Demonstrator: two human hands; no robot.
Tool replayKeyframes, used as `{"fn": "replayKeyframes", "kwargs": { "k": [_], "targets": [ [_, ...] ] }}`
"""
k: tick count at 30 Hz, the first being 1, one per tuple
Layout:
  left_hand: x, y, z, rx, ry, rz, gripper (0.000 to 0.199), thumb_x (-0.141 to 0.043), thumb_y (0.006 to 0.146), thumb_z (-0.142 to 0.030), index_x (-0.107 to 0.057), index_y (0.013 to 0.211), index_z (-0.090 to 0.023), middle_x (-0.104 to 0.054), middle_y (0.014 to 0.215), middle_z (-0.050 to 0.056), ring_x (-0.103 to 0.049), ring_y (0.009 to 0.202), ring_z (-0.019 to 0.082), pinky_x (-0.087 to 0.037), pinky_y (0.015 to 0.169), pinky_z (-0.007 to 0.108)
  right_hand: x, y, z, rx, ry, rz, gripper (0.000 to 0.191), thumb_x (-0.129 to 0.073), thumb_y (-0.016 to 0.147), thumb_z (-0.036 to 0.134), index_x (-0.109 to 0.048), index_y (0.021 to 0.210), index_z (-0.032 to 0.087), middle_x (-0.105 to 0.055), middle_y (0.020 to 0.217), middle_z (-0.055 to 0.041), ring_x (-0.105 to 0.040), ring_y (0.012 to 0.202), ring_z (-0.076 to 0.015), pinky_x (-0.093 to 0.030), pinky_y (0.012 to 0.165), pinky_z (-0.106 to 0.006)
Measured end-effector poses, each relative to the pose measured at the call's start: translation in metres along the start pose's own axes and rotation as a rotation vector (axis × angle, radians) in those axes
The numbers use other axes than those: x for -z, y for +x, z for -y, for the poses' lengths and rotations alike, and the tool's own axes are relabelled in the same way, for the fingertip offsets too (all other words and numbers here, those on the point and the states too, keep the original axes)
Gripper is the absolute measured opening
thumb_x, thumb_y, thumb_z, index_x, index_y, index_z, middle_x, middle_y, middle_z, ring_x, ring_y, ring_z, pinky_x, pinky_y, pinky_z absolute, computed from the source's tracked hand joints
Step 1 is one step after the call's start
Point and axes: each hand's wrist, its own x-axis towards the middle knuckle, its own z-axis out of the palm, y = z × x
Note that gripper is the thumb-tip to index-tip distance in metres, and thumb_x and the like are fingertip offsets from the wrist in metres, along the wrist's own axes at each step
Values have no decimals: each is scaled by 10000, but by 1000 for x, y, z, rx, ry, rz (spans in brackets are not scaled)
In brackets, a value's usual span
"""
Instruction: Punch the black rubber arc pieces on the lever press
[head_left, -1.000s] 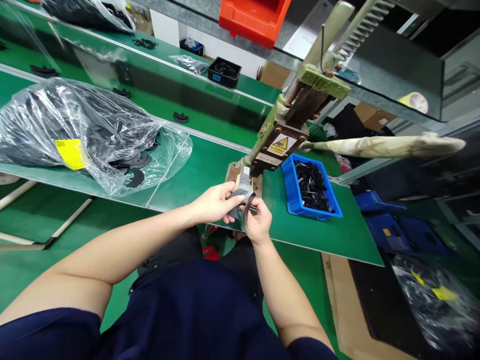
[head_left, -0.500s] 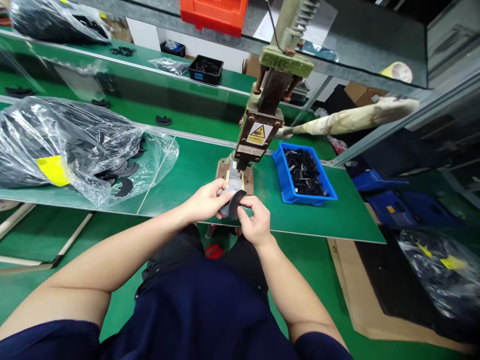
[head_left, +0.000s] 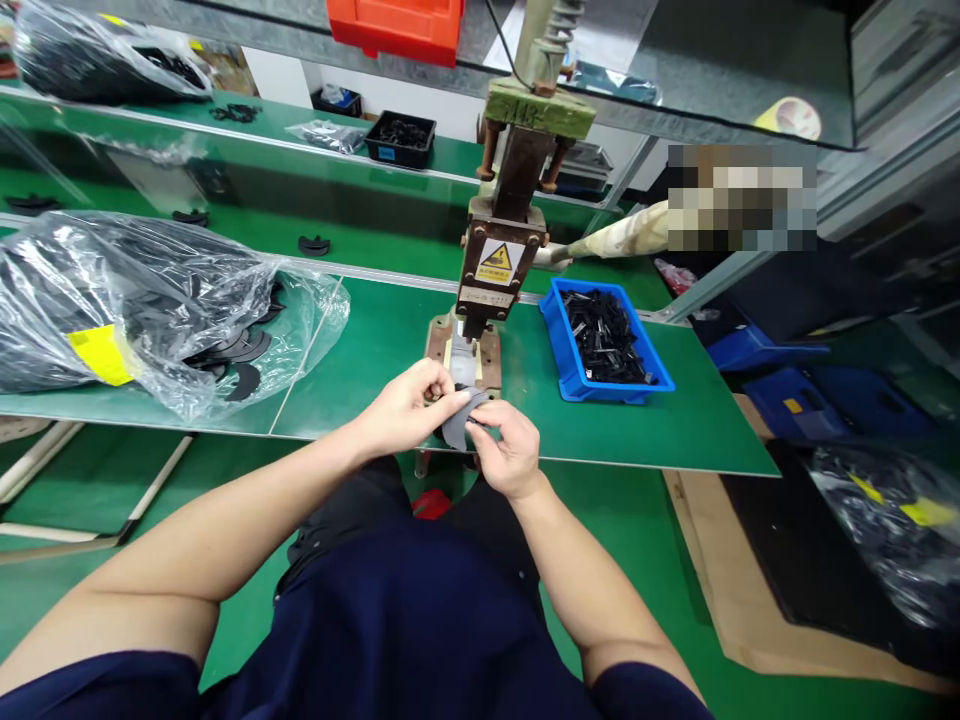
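Near the frame's centre, the curved piece (head_left: 457, 429) is looking matt and smooth; upper centre, the press (head_left: 501, 222) is showing worn, rough metal; at left, the bag (head_left: 169, 300) is gleaming, glossy clear plastic.

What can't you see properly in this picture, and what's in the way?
All in the head view:
Curved gray piece: partly hidden by the left hand and right hand.
Press lever: its outer part is pixelated.
Red bin: cut off by the top edge.
Warning label: its writing is too small to read.
Plastic bag at far right: blurred, contents unclear.
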Motion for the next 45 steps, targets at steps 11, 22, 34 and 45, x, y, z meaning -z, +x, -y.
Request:
{"fn": "replayKeyframes", "kwargs": {
  "k": [11,22,34,45],
  "targets": [
    [54,47,88,395,-292,-158,456,-793,871,-557,-592,713,-180,-582,567,-15,-486,474,76,-361,459,176,21,-9,-18,-143,-35,12,271,-638,953,229,-673,1219,266,-748,1070,-77,-740,1012,-221,-651,896,-426],
    [91,251,105,534,-422,-457,280,-601,1068,-385,-614,930,-141,-695,682,46,-609,559,93,-522,582,186,60,-22,-30,-222,-140,12,201,-642,944,228,-719,1117,296,-753,1009,-65,-756,942,-229,-672,793,-396],
    [65,174,156,373,-217,-395,110,-686,1001,-218,-639,922,-158,-720,814,11,-651,659,85,-555,694,187,146,9,-94,-381,-520,-60,236,-569,1003,388,-727,1051,219,-765,1073,-78,-727,964,-197,-625,891,-388],
    [42,50,172,192,14,-320,607,-757,791,-743,-687,998,-176,-763,857,57,-698,698,172,-606,696,318,217,81,-182,-746,-912,247,411,-647,988,490,-651,1276,197,-672,1333,-91,-666,1192,-203,-602,1050,-456]
  ]
}}
